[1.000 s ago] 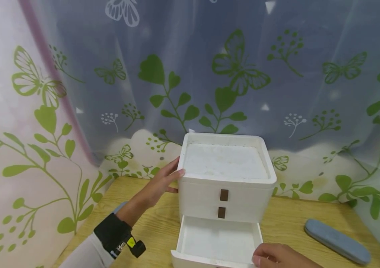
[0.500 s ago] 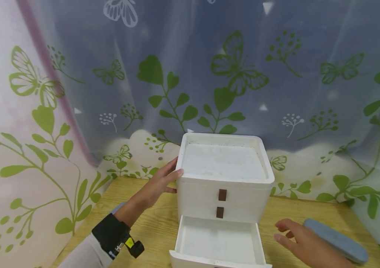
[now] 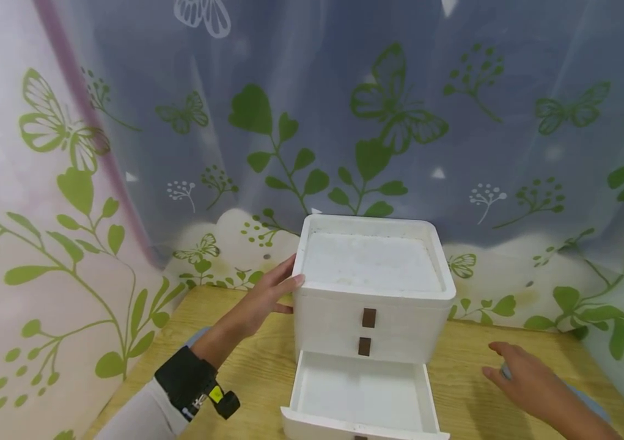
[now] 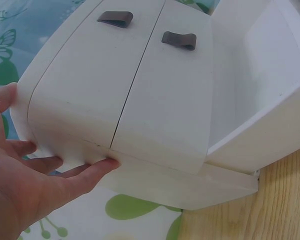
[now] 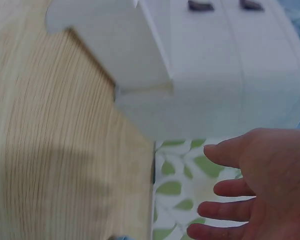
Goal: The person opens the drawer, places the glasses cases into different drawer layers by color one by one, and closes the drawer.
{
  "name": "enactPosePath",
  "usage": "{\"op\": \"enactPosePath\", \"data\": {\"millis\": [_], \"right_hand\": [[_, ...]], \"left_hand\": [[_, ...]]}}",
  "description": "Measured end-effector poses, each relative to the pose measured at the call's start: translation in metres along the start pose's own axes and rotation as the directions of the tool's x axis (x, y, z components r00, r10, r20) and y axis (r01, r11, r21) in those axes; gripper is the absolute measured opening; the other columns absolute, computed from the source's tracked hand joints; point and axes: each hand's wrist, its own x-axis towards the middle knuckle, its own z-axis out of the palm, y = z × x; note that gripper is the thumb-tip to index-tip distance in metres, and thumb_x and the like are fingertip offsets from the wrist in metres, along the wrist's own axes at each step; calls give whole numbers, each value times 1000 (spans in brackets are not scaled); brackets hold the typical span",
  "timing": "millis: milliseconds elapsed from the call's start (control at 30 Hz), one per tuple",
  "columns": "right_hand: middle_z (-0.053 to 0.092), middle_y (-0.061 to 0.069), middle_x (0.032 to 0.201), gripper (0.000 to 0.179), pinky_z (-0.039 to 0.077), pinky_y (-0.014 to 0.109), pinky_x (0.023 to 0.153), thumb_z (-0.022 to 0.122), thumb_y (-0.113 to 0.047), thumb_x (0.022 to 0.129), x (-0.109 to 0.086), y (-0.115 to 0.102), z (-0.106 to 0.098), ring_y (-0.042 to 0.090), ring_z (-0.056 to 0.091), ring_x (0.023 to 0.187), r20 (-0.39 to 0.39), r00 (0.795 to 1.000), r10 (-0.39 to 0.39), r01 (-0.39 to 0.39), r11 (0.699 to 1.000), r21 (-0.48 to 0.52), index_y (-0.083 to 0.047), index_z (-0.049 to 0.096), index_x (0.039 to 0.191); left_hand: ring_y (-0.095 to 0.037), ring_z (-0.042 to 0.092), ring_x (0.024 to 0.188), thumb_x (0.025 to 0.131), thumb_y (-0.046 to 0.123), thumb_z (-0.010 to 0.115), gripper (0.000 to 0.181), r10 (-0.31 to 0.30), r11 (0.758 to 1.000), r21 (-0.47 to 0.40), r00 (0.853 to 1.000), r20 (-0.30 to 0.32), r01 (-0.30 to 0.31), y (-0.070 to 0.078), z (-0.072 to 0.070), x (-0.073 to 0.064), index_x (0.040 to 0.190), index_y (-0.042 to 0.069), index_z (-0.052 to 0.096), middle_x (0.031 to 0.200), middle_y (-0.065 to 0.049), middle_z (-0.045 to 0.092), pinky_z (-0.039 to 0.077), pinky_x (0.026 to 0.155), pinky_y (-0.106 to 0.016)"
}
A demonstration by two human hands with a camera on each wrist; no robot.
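Note:
A white chest of small drawers stands on the wooden table, with brown tab handles on its front. Its bottom drawer is pulled out and bare inside; the two above it are closed. My left hand rests against the chest's left side, thumb at the top rim and fingers spread along the wall, as the left wrist view also shows. To the right, my right hand hovers with fingers extended and holds nothing. Beneath it lies a blue-grey oblong case, mostly hidden by the hand.
Behind the left forearm, a bit of another blue object shows on the table. A patterned curtain with butterflies and leaves hangs close behind the chest and along both sides.
My right hand has let go of the open drawer's front corner and moved right, over the blue-grey case. The left hand and the chest have stayed in place.

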Motion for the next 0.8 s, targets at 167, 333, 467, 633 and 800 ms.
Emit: {"op": "enactPosePath", "data": {"millis": [167, 333, 467, 633, 800], "right_hand": [[51, 48, 131, 75, 54, 62, 83, 64, -44, 101, 3, 23, 6, 62, 58, 111, -44, 999, -10, 8, 999, -32, 18, 46, 139], [53, 46, 128, 74, 51, 65, 85, 66, -44, 100, 7, 42, 10, 66, 54, 110, -74, 997, -12, 5, 996, -90, 18, 48, 137], [51, 47, 128, 82, 46, 70, 90, 68, -49, 97, 12, 59, 15, 67, 50, 114, -82, 996, 23, -32, 993, -114, 20, 48, 136], [46, 51, 129, 94, 42, 74, 94, 71, -54, 93, 17, 85, 21, 67, 47, 117, -45, 997, 68, -72, 993, -99, 23, 43, 138], [43, 54, 130, 108, 37, 79, 96, 71, -64, 89, 18, 109, 24, 69, 43, 119, 45, 993, 111, -106, 989, -103, 25, 38, 141]], "left_hand": [[-36, 38, 154, 109, 42, 50, 63, -12, 1000, 1, 1000, 0, 12, -1, 0, -1, 165, 42, 19, 173, 8, 25, 52, 104, -64], [-36, 36, 155, 109, 42, 49, 63, -8, 1000, -1, 1000, -1, 8, -2, 1, -1, 165, 42, 20, 173, 7, 25, 51, 104, -65], [-36, 36, 155, 109, 42, 49, 63, -3, 1000, 2, 1000, 3, 3, -2, 2, 0, 165, 43, 20, 173, 8, 24, 51, 104, -65], [-37, 37, 154, 109, 42, 49, 62, -4, 1000, 2, 1000, 0, 4, -5, 2, 0, 164, 43, 20, 173, 8, 24, 52, 103, -65], [-37, 38, 153, 109, 42, 50, 62, -7, 1000, -3, 1000, 2, 7, -6, 3, 0, 164, 43, 21, 173, 7, 24, 52, 103, -64]]}}
